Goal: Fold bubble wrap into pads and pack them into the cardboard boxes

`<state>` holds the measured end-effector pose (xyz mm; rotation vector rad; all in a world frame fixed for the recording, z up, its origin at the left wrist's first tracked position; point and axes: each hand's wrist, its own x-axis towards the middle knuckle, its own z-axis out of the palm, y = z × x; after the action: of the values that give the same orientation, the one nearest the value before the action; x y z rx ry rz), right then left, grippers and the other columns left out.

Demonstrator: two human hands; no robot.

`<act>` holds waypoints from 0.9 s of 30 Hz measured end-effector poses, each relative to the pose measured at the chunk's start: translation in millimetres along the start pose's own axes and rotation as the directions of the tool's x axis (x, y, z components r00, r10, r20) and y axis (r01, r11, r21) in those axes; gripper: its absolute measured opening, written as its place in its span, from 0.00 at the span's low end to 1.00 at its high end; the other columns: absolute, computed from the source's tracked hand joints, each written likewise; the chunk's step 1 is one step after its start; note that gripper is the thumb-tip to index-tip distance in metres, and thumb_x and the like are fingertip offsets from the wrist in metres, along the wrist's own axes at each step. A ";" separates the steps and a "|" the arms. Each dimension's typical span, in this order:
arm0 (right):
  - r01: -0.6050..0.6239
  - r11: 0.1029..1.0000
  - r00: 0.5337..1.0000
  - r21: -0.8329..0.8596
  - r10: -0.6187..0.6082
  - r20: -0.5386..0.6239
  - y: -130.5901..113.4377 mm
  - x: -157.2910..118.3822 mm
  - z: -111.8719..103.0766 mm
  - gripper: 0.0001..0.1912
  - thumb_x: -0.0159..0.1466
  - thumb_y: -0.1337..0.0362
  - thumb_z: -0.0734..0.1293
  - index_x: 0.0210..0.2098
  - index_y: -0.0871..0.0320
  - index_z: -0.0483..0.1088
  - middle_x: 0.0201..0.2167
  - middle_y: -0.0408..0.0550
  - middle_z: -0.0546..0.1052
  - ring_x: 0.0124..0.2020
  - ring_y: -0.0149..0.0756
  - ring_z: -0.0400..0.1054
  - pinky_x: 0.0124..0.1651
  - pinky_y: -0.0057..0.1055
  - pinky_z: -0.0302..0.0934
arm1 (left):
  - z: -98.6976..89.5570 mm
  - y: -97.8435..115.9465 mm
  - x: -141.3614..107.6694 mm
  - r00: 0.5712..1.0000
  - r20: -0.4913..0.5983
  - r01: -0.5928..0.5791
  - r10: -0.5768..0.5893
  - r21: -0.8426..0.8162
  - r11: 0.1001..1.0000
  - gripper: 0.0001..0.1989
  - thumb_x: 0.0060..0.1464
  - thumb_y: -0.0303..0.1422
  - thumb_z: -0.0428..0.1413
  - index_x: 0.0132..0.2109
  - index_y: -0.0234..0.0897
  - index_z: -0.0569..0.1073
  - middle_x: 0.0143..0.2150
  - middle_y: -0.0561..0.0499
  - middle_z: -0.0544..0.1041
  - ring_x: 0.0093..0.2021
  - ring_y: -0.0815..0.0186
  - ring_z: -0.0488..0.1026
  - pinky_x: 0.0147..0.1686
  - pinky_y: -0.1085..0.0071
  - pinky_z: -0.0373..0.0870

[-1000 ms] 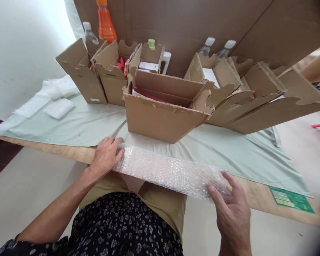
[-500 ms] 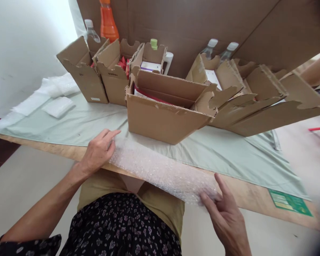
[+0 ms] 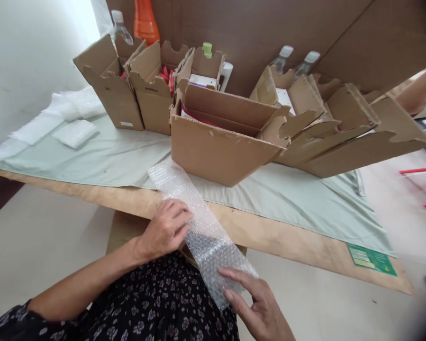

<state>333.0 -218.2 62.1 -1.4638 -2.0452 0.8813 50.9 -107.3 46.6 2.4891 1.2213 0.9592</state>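
Note:
A long strip of clear bubble wrap (image 3: 205,222) slants from the cloth in front of the middle cardboard box down over the table's front edge. My left hand (image 3: 168,226) is closed on its left edge, about halfway along, with the fingers curled. At the strip's near end, my right hand (image 3: 257,300) grips it with thumb and forefinger close together; the other fingers are partly hidden. The far end of the strip lies flat on the pale green cloth (image 3: 127,161).
A cardboard box (image 3: 223,154) stands open just beyond the strip. More open boxes (image 3: 109,102) line the back, with capped bottles (image 3: 282,59) and an orange bottle (image 3: 145,23) behind them. Folded bubble-wrap pieces (image 3: 75,133) lie at left. Another person's arm (image 3: 417,90) shows at far right.
The strip has swung from lying along the table edge to pointing toward my body. My left hand moved right and nearer along it; my right hand came left and nearer with its end.

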 end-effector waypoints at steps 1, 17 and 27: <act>0.041 0.999 0.999 0.035 -0.042 0.016 -7.3 10.7 -5.2 0.15 0.69 0.54 0.69 0.53 0.42 0.81 0.45 0.43 0.85 0.42 0.41 0.83 0.44 0.33 0.79 | 2.9 5.9 -6.3 0.999 0.039 -0.017 0.019 -0.056 0.998 0.10 0.64 0.24 0.54 0.48 0.36 0.78 0.46 0.44 0.79 0.52 0.56 0.72 0.54 0.55 0.72; 0.000 0.897 0.996 0.442 -0.041 0.085 -15.4 151.2 25.0 0.30 0.71 0.53 0.65 0.70 0.52 0.63 0.48 0.52 0.81 0.47 0.38 0.77 0.51 0.38 0.74 | 12.6 10.5 -40.0 0.974 -0.183 0.102 -0.132 -0.164 0.981 0.09 0.62 0.21 0.53 0.38 0.37 0.76 0.39 0.45 0.76 0.43 0.59 0.74 0.45 0.59 0.79; 0.209 0.963 0.978 0.170 -0.208 -0.026 -14.1 129.0 19.6 0.15 0.71 0.60 0.66 0.55 0.52 0.76 0.52 0.51 0.82 0.55 0.43 0.77 0.60 0.44 0.72 | 10.7 9.6 -37.9 0.938 -0.283 0.195 -0.201 -0.049 0.980 0.24 0.62 0.28 0.56 0.64 0.37 0.65 0.54 0.39 0.75 0.58 0.51 0.74 0.62 0.47 0.73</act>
<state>269.2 -103.6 60.3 -1.1354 -2.0171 0.9367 46.9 -141.4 25.1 2.2115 1.5048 1.3016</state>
